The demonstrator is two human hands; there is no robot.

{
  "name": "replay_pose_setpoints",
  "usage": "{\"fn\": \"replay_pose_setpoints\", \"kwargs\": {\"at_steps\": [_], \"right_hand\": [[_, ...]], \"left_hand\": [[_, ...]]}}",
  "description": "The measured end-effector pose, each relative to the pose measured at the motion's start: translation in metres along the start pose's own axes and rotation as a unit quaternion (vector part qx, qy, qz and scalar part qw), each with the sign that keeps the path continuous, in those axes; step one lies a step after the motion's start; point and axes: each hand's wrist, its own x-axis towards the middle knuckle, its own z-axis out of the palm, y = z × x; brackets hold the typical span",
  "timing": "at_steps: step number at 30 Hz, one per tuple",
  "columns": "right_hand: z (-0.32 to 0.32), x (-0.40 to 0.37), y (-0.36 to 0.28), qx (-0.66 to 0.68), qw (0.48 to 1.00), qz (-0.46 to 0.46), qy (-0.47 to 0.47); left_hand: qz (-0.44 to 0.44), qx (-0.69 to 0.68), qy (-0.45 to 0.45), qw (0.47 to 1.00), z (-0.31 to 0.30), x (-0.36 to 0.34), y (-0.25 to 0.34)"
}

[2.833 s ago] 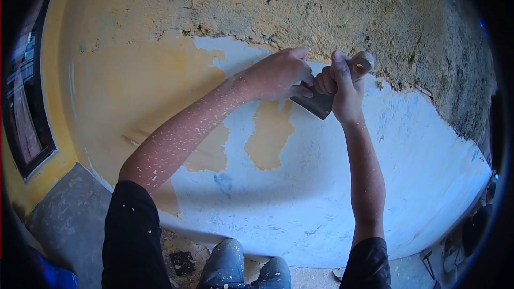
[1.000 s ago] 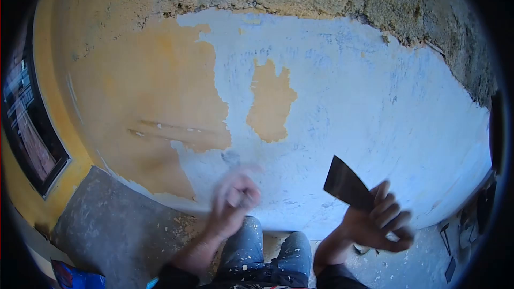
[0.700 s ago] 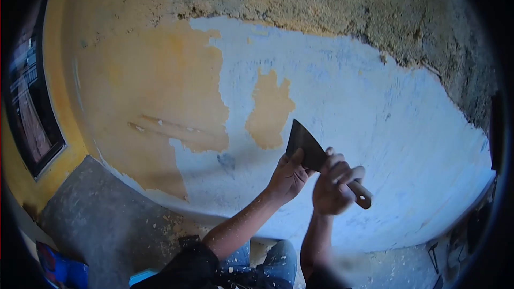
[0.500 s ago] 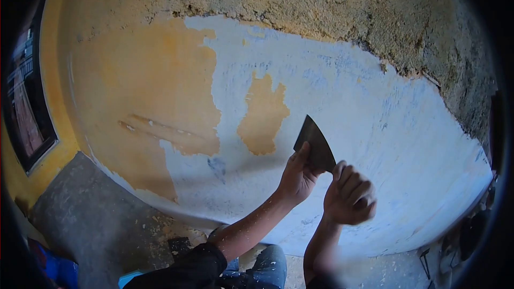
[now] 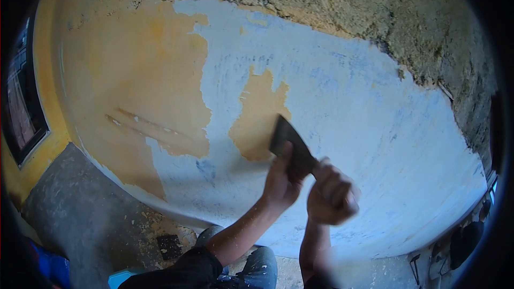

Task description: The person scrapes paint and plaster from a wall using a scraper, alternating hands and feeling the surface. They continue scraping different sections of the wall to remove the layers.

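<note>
A dark metal scraper (image 5: 292,143) with a broad blade is held in front of the wall. My right hand (image 5: 332,195) is closed round its handle. My left hand (image 5: 282,177) grips the lower part of the blade, thumb on the near face. The blade's upper left corner overlaps the lower right of a yellow paint patch (image 5: 258,109) amid the whitish scraped wall (image 5: 348,128). Whether the edge touches the wall cannot be told.
Yellow paint (image 5: 134,69) covers the wall's left part, rough bare plaster (image 5: 375,0) its top. A dark-framed window (image 5: 24,101) is at far left. Below lie the grey floor (image 5: 85,203), a light blue object (image 5: 122,277) and a dark blue one (image 5: 51,262).
Both hands and the scraper have moved left, from the white area to the yellow patch's lower right. The view has shifted slightly.
</note>
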Motion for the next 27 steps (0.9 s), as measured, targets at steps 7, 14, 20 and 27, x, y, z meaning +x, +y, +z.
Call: {"fn": "replay_pose_setpoints", "kwargs": {"at_steps": [7, 14, 20, 27], "right_hand": [[-0.003, 0.003, -0.008, 0.003, 1.000, 0.000, 0.021], [-0.004, 0.003, -0.010, -0.017, 1.000, 0.005, 0.009], [-0.011, 0.007, -0.011, 0.001, 1.000, 0.011, 0.002], [0.001, 0.018, 0.001, 0.044, 0.996, 0.078, -0.010]], "left_hand": [[-0.039, 0.050, 0.004, 0.998, 0.017, -0.003, 0.006], [-0.042, 0.044, 0.025, 0.998, 0.019, -0.005, 0.010], [-0.045, 0.053, 0.024, 0.997, 0.022, -0.005, 0.004], [0.037, 0.064, -0.001, 0.997, 0.025, 0.006, 0.022]]}}
